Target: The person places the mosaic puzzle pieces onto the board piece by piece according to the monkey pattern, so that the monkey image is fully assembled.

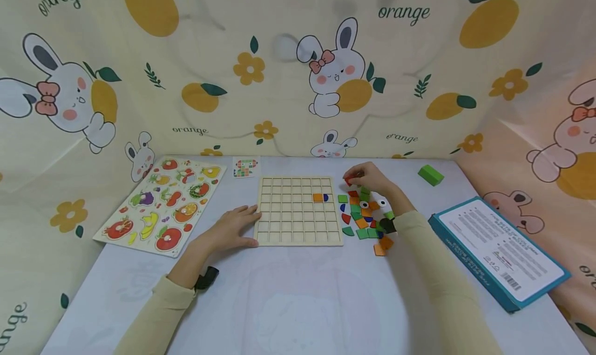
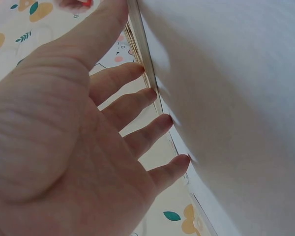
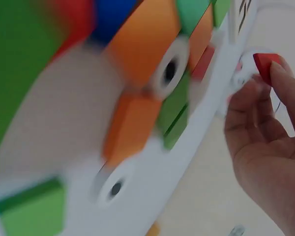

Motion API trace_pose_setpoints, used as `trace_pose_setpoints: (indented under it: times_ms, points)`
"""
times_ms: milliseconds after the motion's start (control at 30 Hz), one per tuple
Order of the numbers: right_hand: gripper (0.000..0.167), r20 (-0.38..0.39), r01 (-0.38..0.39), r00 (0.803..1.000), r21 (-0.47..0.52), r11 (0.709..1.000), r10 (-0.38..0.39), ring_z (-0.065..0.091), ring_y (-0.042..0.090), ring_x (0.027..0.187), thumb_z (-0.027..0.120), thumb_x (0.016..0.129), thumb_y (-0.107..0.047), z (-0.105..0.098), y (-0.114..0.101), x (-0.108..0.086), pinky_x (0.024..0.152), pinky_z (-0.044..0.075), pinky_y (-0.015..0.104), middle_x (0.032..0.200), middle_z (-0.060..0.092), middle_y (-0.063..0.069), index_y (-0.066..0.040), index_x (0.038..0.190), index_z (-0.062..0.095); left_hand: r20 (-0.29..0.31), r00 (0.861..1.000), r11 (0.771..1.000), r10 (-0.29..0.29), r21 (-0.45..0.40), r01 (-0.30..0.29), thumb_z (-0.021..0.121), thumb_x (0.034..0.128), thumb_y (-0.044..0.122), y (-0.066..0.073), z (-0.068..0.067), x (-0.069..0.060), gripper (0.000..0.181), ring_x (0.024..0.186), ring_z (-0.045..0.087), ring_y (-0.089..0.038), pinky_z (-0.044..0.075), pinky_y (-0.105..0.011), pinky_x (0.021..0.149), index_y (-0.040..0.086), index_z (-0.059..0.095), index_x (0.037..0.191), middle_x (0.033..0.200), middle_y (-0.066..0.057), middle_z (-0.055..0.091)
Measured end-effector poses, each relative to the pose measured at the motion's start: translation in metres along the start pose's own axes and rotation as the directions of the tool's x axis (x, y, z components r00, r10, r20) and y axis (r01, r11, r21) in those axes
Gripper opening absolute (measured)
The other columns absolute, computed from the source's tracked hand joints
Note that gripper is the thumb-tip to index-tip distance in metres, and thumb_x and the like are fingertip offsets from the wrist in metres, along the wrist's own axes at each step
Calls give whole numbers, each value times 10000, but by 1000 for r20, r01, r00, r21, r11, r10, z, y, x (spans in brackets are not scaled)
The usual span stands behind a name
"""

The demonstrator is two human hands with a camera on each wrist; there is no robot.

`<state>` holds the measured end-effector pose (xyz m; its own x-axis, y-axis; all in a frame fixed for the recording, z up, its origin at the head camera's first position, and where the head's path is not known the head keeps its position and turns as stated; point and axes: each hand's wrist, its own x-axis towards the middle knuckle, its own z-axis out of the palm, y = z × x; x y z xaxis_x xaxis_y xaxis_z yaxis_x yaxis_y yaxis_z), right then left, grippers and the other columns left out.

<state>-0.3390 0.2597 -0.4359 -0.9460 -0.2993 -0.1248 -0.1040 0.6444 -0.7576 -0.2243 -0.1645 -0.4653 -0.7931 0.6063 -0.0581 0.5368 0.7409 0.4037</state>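
A wooden grid board [image 1: 298, 210] lies mid-table, with an orange square tile [image 1: 317, 197] and a blue half-round tile [image 1: 326, 197] side by side in its upper right cells. At the board's left edge rests my left hand [image 1: 233, 227], fingers spread; in the left wrist view its fingertips [image 2: 164, 120] touch that edge. Just beyond the board's upper right corner, my right hand [image 1: 370, 178] pinches a small red tile [image 3: 265, 66] between thumb and fingers. Beneath and nearer lies a loose pile of colored tiles [image 1: 360, 223], including round eye pieces [image 3: 169, 71]; the right forearm partly hides it.
Left of the board lies a fruit picture board [image 1: 158, 205]. A small pattern card [image 1: 245, 167] sits behind the grid. To the right are a green block [image 1: 430, 175] and a blue-edged box [image 1: 500, 251]. A printed cloth [image 1: 279, 86] hangs round the table's back and sides.
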Motion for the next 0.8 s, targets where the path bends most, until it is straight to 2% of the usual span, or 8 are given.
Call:
trace_pose_setpoints:
  times_ms: [200, 400, 800]
  points:
    - [238, 67, 62, 996, 18, 998, -63, 610, 266, 793, 640, 945, 11, 21, -17, 16, 688, 568, 273, 977, 611, 176, 98, 1167, 645, 1, 1000, 1000, 5, -3, -5, 769, 850, 435, 1, -1, -1, 798, 1423, 296, -477, 275, -660, 1105, 16, 478, 1463, 1568, -220, 330]
    - [220, 56, 103, 993, -43, 994, -100, 556, 255, 856, 674, 905, 25, 33, -22, 24, 706, 492, 268, 980, 660, 157, 84, 1117, 679, 1, 1000, 1000, 6, -3, -6, 767, 852, 433, 1, -1, -2, 795, 1427, 293, -471, 271, -656, 1110, 16, 477, 1464, 1569, -217, 330]
    - [142, 20, 105, 994, -95, 990, -104, 568, 264, 865, 683, 893, 46, 47, -24, 32, 775, 493, 323, 957, 668, 149, 40, 1033, 704, -1, 1000, 1000, 15, 0, -15, 773, 844, 434, 1, -2, -1, 806, 1419, 299, -485, 276, -663, 1102, 5, 478, 1459, 1566, -224, 331]
